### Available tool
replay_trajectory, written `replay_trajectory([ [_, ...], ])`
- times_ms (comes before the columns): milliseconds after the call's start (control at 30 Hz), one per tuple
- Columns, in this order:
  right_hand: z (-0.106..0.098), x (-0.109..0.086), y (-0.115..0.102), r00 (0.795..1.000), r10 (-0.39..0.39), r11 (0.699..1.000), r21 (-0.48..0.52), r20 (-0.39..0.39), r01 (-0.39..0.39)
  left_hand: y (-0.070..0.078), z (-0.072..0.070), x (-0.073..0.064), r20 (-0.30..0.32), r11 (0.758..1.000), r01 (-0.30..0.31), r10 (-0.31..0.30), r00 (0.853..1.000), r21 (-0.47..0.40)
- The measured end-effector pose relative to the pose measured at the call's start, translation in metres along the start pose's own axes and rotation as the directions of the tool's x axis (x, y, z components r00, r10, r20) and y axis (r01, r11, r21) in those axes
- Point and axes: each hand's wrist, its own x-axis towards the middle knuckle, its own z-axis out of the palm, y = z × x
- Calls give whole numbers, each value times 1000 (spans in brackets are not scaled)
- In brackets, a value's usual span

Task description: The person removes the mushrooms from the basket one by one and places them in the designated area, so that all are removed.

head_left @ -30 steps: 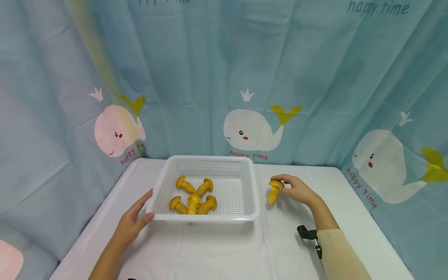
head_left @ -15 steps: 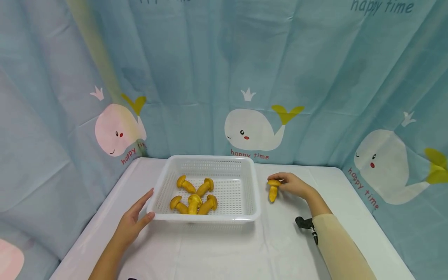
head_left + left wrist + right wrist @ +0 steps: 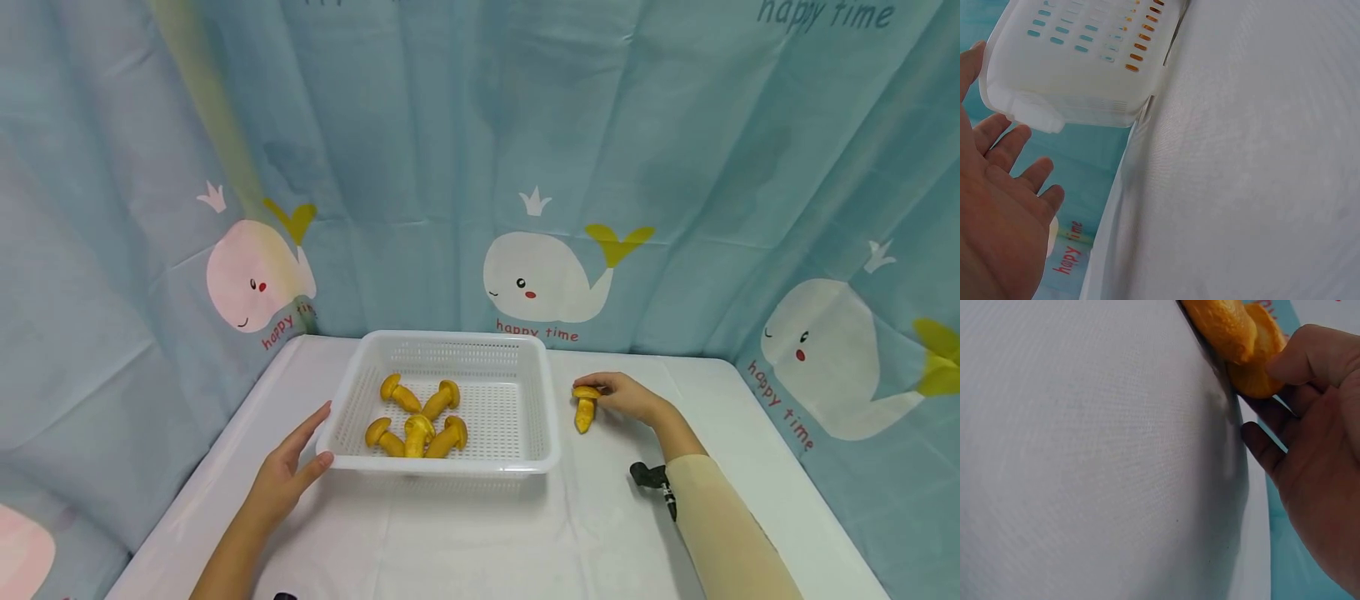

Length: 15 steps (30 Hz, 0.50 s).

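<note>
My right hand (image 3: 626, 396) pinches a yellow-brown mushroom (image 3: 584, 414) by its cap, to the right of a white perforated basket (image 3: 517, 468). In the right wrist view the thumb lies on the mushroom's cap (image 3: 1254, 378), and its thick stem (image 3: 1225, 325) points away from the palm, close to the white cloth. At the basket's left front corner is my left hand (image 3: 281, 479), fingers spread and extended. Its thumb and fingertips are right at the rim in the left wrist view, where the basket's side (image 3: 1085, 69) shows. Several similar mushrooms (image 3: 419, 429) lie inside the basket, toward its left.
A white cloth (image 3: 465, 542) covers the table. Behind it and at the sides hang blue curtains (image 3: 420, 167) printed with whales. A black device (image 3: 651, 477) is strapped at the right wrist, beside a beige sleeve (image 3: 720, 525).
My right hand has shifted slightly left with the mushroom, whose stem now points more straight toward me. The left hand and the basket have stayed in place.
</note>
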Motion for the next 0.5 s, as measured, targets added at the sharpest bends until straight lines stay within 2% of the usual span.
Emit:
replay_trajectory([
  [333,-2,-5,-8,1000,-11,1000,-24,18,11,-1,1,0,-6,1000,-6,6,1000,16],
  [500,-4,-7,-12,1000,-19,998,-52,1,19,-2,1,0,-5,1000,-3,3,1000,18],
])
